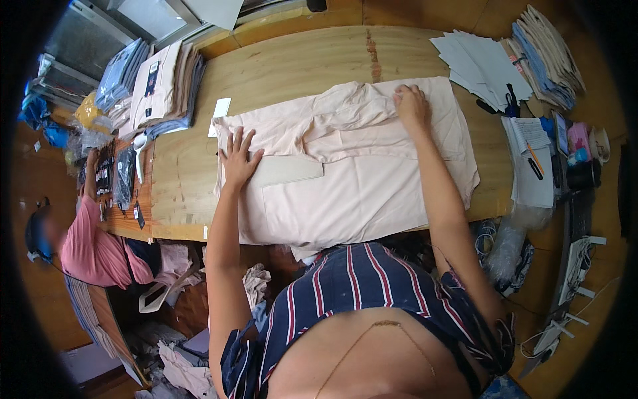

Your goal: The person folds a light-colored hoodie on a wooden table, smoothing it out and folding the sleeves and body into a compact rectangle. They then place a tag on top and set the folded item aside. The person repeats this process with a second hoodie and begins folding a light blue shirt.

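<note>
A pale pink garment [352,193] lies spread on a wooden table [286,66], its near edge hanging over the front. A sleeve is folded across the upper part. My left hand [237,159] rests flat with fingers apart on the garment's left side, beside a light card insert [289,171] lying on the cloth. My right hand [412,106] presses flat on the folded fabric at the garment's top right. Neither hand grips anything.
Folded garments in piles [159,86] sit at the table's far left. Grey card sheets [482,63], scissors [512,103], papers with a pen [531,163] and more folded stacks [548,53] lie at the right. A person in pink [93,249] works at the left. Loose clothes lie on the floor [179,359].
</note>
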`<state>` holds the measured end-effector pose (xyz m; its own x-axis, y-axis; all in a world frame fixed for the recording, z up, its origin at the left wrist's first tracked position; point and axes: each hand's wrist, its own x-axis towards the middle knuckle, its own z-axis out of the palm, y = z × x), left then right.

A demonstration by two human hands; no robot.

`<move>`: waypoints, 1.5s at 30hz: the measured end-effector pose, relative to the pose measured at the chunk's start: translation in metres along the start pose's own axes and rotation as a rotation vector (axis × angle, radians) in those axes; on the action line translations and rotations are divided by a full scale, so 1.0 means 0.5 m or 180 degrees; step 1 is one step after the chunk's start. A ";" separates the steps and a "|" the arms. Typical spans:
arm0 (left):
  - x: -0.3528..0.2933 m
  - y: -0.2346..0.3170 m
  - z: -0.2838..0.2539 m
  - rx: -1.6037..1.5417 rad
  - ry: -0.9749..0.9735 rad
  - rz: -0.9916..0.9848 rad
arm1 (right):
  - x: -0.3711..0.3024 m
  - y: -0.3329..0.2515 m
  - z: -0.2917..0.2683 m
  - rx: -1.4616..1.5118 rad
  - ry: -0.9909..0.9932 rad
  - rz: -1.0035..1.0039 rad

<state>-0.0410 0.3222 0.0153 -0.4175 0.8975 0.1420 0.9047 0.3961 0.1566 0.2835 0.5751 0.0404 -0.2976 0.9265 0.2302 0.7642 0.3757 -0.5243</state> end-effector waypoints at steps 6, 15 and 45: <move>-0.010 0.014 -0.011 0.0161 0.0496 0.0576 | -0.090 -0.099 0.001 -0.0394 0.0164 -0.1773; -0.029 0.174 -0.023 -0.0631 0.0908 0.0933 | -0.090 -0.026 -0.020 -0.0189 0.0577 -0.0983; -0.530 -0.047 0.176 -0.4033 -0.0346 -0.2038 | -0.402 0.233 -0.305 -0.1351 -0.1018 -0.0232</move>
<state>0.0558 0.0919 -0.1119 -0.6583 0.6657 -0.3514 -0.1445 0.3464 0.9269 0.5197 0.4294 0.0581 -0.4673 0.8831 -0.0423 0.8796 0.4595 -0.1233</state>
